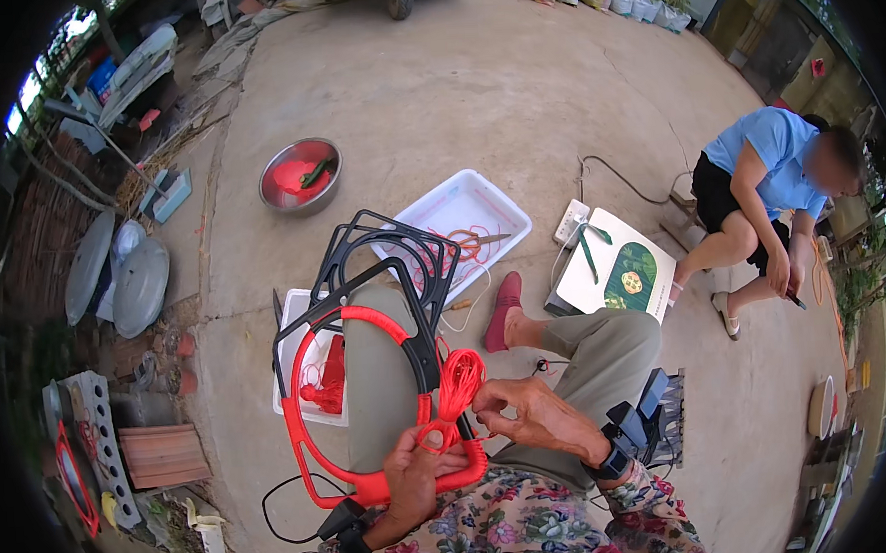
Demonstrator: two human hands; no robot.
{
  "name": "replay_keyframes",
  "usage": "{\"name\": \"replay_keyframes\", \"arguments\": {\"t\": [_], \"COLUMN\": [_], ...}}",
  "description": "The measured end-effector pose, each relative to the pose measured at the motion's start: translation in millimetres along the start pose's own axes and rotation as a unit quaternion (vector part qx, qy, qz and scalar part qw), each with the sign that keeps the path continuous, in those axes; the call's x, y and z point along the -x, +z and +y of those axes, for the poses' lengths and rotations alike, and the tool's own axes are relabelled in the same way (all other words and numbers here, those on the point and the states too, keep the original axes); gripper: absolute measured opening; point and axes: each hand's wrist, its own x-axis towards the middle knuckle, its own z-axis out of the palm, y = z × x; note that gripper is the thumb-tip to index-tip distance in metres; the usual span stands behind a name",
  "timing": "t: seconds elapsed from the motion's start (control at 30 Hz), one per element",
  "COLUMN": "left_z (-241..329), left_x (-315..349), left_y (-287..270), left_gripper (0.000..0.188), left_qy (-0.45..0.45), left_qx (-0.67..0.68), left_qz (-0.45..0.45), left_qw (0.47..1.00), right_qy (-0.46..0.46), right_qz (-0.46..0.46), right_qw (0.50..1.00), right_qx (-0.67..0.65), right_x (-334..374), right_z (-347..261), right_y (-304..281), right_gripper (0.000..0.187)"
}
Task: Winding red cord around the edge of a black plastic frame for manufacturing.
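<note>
A black plastic frame with a rounded opening rests across my lap, much of its rim wrapped tightly in red cord. At its lower edge my left hand is closed round the wrapped rim, with a looped bundle of red cord just above its fingers. My right hand is beside the bundle, thumb and fingertips pinched near the frame's right side. What lies in that pinch is too small to make out. A second black frame lies beyond the first one.
A white tray holds orange-handled scissors and loose red cord. Left of it sits a metal bowl; a smaller white tray is by my leg. A flat panel lies right, near a seated person in blue.
</note>
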Motion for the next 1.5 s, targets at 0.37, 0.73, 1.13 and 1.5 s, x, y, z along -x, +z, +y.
{"name": "replay_keyframes", "arguments": {"t": [0.37, 0.73, 1.13, 1.5], "left_z": [-7.5, -14.0, -11.8, -6.5], "left_x": [-7.9, -8.4, 1.0, -1.4], "left_y": [-11.0, -18.1, -15.8, -17.0], "left_gripper": [0.034, 0.040, 0.026, 0.028], "left_qy": [-0.003, 0.011, 0.177, 0.152], "left_qx": [-0.194, -0.207, -0.194, -0.119], "left_qz": [-0.068, -0.070, -0.059, -0.036], "left_qw": [0.979, 0.976, 0.963, 0.981], "right_qy": [0.123, 0.094, -0.223, 0.037], "right_qz": [-0.126, -0.133, 0.055, 0.086], "right_qw": [0.916, 0.880, 0.953, 0.993], "right_qx": [-0.361, -0.447, 0.196, -0.069], "right_x": [14.7, 7.9, -15.9, -13.9], "right_z": [59.9, 61.5, -41.2, 46.8], "right_y": [42.6, 48.6, -4.2, -8.6], "right_gripper": [0.024, 0.028, 0.037, 0.033]}}
